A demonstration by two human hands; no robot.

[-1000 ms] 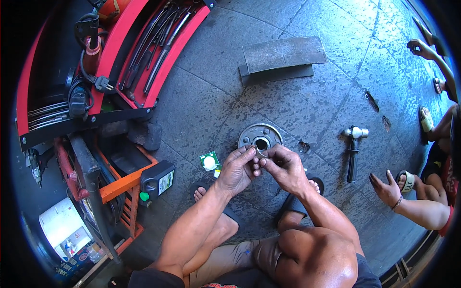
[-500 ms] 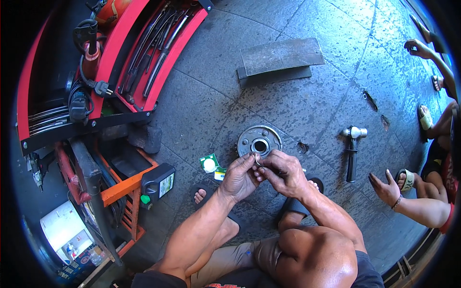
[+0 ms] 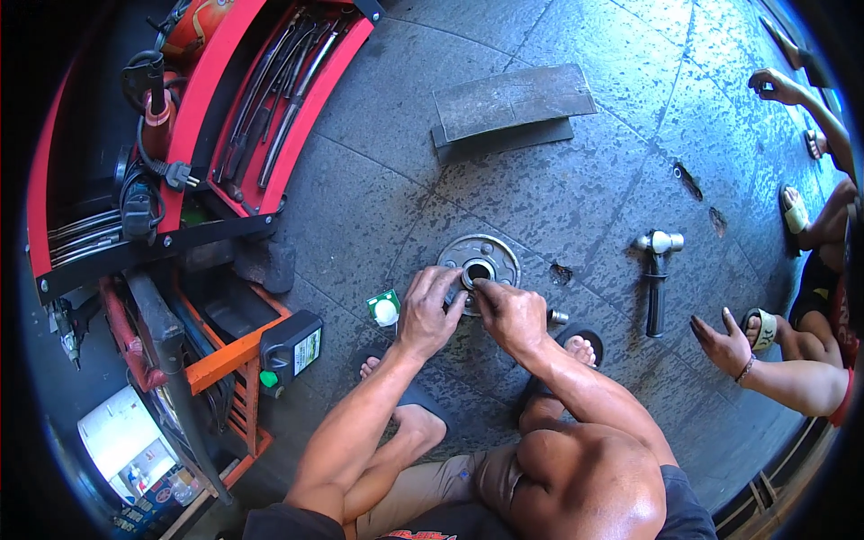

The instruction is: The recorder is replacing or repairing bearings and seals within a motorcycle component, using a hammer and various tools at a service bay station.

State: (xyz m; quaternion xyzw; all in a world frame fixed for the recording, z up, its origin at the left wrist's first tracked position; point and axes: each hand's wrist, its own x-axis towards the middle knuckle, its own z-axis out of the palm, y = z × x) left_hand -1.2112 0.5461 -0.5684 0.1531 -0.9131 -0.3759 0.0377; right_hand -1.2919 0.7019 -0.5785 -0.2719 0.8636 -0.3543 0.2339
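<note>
Round metal hub (image 3: 482, 251) lies on floor (image 3: 585, 189), ahead of person's feet. Left hand (image 3: 426, 312) and right hand (image 3: 515, 318), 2 together, reach hub's central bore; cannot tell whether either grasps anything (fingers hide it). Hammer (image 3: 656, 292) lies right.

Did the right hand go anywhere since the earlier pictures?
Yes. Judged against the flanged metal hub, the right hand's fingertips have moved forward to its centre; earlier, they were nearer the person's body.
</note>
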